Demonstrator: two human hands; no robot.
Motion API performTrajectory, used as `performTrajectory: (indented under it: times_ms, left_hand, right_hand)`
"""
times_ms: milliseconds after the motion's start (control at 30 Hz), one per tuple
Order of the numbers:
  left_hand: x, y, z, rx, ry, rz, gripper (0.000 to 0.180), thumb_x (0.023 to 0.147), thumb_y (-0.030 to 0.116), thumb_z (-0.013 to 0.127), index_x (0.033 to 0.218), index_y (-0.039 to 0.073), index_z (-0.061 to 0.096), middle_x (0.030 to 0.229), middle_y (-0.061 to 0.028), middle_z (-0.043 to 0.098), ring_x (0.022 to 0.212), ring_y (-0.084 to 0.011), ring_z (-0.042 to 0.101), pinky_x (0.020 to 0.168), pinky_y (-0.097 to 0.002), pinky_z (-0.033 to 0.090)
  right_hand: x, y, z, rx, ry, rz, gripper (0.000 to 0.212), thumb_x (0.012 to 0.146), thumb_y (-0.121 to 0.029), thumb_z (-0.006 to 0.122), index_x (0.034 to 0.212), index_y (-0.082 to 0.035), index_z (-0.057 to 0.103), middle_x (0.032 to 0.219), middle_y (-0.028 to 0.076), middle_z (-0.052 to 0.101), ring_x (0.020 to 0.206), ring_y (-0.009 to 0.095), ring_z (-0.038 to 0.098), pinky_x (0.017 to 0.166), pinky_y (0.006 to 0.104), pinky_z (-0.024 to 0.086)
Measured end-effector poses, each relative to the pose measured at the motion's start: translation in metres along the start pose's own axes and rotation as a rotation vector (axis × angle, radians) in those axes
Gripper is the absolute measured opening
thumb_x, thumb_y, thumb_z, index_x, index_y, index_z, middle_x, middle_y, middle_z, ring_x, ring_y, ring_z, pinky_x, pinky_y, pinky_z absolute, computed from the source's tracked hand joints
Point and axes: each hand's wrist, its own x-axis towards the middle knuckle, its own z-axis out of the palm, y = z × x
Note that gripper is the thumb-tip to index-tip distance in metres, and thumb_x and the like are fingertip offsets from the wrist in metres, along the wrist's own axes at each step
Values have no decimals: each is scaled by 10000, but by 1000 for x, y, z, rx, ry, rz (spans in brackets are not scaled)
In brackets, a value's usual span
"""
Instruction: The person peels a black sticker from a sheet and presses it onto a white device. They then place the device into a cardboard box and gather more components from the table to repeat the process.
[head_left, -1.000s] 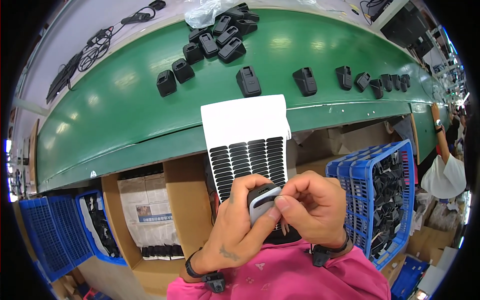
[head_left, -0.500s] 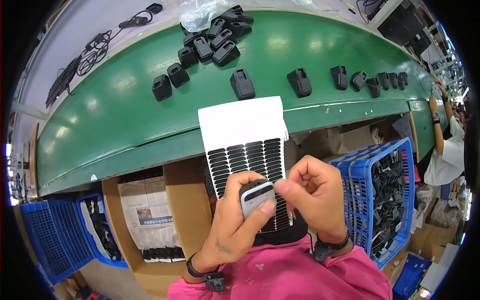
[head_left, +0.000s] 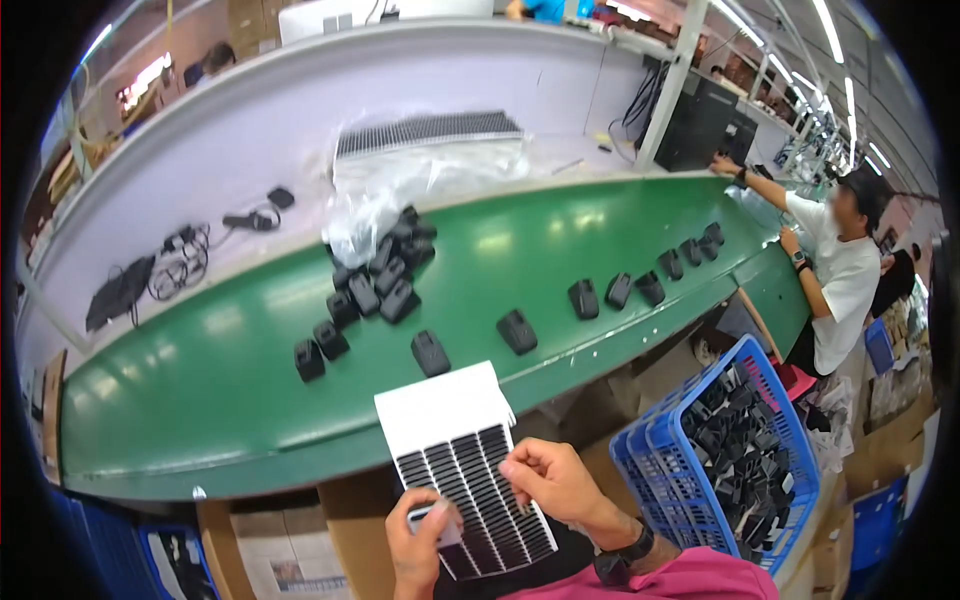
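Observation:
My left hand (head_left: 415, 545) is closed around a small grey-and-black device (head_left: 451, 533), mostly hidden by the fingers, beside the left edge of a label sheet. That white sheet (head_left: 445, 400) leans from my lap toward the green bench and carries columns of black rounded stickers. Over the sheet's right edge is my right hand (head_left: 560, 485), thumb and fingertips pinched together; whatever they hold is too small to make out. Beyond the sheet's top edge, a black charger-like unit (head_left: 430, 353) rests on the green surface.
On the green bench (head_left: 250, 420) lie a pile of black units (head_left: 385, 275) by a clear plastic bag (head_left: 355, 230) and a row toward the right. A blue crate (head_left: 640, 460) full of black parts stands at my right. A co-worker (head_left: 840, 260) reaches over the bench's far right.
The view has tilted up and swung right. My right hand has left the device and is over the sheet's right edge; my left hand has moved to its left edge with the device.

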Motion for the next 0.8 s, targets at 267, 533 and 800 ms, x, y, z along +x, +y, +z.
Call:
performTrajectory:
  times_ms: [267,533,800]
  left_hand:
    - [-56,-50,-100,-541,466,-121,385,976,386,458,1069,42,601,860,-98,651,718,-233,616,643,-341,527]
    - [-197,-65,-272,80,830,-75,498,963,344,527,1358,70,397,1271,-95,539,1061,-156,569,886,-321,504]
    - [-319,-165,-399,1003,1138,-229,527,686,315,826,1051,35,569,811,-129,645,678,-220,623,623,-350,492]
  right_hand:
    - [25,97,-97,303,494,42,285,967,-307,527,807,-71,546,615,32,552,435,124,476,399,251,364]
    - [95,89,-147,636,252,-27,186,968,-233,541,1007,-56,583,849,53,627,707,150,562,672,224,481]
    - [139,104,-187,510,389,106,225,880,-165,677,856,28,566,688,83,571,582,160,542,525,236,501]
